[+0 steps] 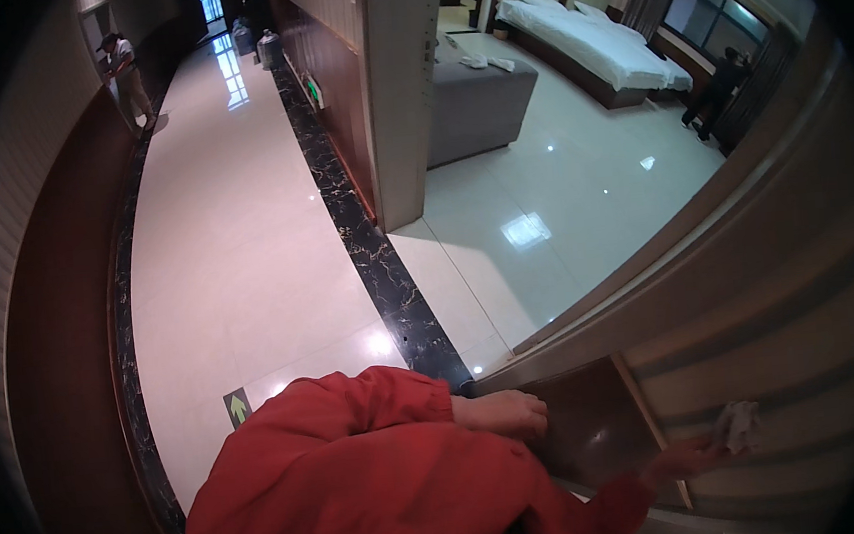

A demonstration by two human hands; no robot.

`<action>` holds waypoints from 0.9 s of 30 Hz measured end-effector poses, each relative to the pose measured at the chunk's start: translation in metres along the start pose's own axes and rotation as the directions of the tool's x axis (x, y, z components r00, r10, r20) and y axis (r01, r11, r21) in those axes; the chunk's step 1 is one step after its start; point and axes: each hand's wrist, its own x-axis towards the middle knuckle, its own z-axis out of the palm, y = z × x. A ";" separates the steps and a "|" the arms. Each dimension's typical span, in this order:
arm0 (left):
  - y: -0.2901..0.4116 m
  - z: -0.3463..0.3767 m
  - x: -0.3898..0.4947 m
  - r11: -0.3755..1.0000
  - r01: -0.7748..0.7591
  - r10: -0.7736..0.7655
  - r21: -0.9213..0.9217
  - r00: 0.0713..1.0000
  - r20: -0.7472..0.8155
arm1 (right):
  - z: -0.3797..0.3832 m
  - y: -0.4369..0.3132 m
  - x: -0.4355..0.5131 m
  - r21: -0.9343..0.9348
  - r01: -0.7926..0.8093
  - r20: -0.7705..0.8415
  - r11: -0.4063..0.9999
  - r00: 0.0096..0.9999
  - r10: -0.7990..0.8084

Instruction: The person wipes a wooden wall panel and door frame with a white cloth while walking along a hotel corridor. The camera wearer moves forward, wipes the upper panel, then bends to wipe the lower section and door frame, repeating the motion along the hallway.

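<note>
My left hand [505, 414], at the end of a red sleeve, is curled into a loose fist in front of the dark brown lower wall panel [586, 427]; its palm side is hidden and nothing shows in it. Farther right, my right hand [683, 460] reaches out, slightly blurred, and grips a crumpled pale cloth [740, 425]. The cloth is against or close to the beige striped wall [764, 346], above the wooden trim [649, 415] that edges the panel; contact cannot be told for sure.
A doorway with a wooden frame [395, 104] opens into a room with a grey sofa [482, 108], a bed [582, 44] and a person [718, 90] by the window. Down the tiled corridor [234, 207], another person [128, 80] stands left; large bottles [269, 50] stand farther back.
</note>
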 end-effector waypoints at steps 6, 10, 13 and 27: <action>-0.001 0.005 -0.002 0.994 0.100 -0.100 0.051 0.995 0.000 | -0.025 0.070 0.044 0.126 -0.214 -0.088 0.969 0.970 0.226; -0.004 0.008 0.001 0.996 0.086 -0.085 0.039 0.996 -0.035 | -0.028 0.062 0.037 0.018 -0.301 -0.076 0.954 0.950 0.301; -0.002 0.012 0.003 0.997 0.075 -0.073 0.026 0.996 -0.058 | -0.034 0.043 0.023 -0.161 -0.324 -0.045 0.932 0.946 0.322; 0.004 0.033 0.025 0.996 -0.063 0.066 0.070 0.997 -0.042 | -0.021 0.024 -0.004 -0.460 -0.114 0.049 0.880 0.987 0.153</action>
